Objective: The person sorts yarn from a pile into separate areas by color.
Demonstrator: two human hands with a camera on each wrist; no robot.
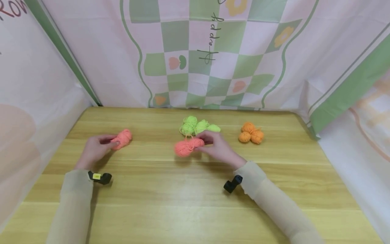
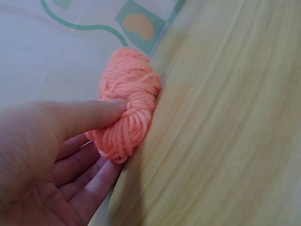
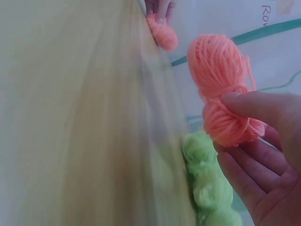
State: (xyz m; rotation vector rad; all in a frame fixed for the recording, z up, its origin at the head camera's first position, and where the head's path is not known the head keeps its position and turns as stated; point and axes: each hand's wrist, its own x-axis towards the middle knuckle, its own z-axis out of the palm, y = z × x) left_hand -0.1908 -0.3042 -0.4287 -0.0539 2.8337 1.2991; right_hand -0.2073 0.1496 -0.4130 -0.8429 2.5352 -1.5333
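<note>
At the left of the table, my left hand [image 1: 96,149] pinches a coral-pink ball of yarn [image 1: 123,138] between thumb and fingers. In the left wrist view this yarn ball [image 2: 127,80] looks oblong and sits close against the wood. Near the table's middle, my right hand [image 1: 217,147] grips a second coral-pink yarn ball [image 1: 183,148], longish and narrowed at its waist. The right wrist view shows that yarn ball [image 3: 216,63] held off the tabletop, thumb across its waist. Just behind it lie several lime-green yarn balls [image 1: 189,125], partly covered by the right hand in the head view.
Several orange yarn balls [image 1: 249,128] lie clustered to the right of the green ones. The wooden table [image 1: 170,203] ends at the back against a checked cloth curtain [image 1: 201,67]. More cloth hangs along both sides.
</note>
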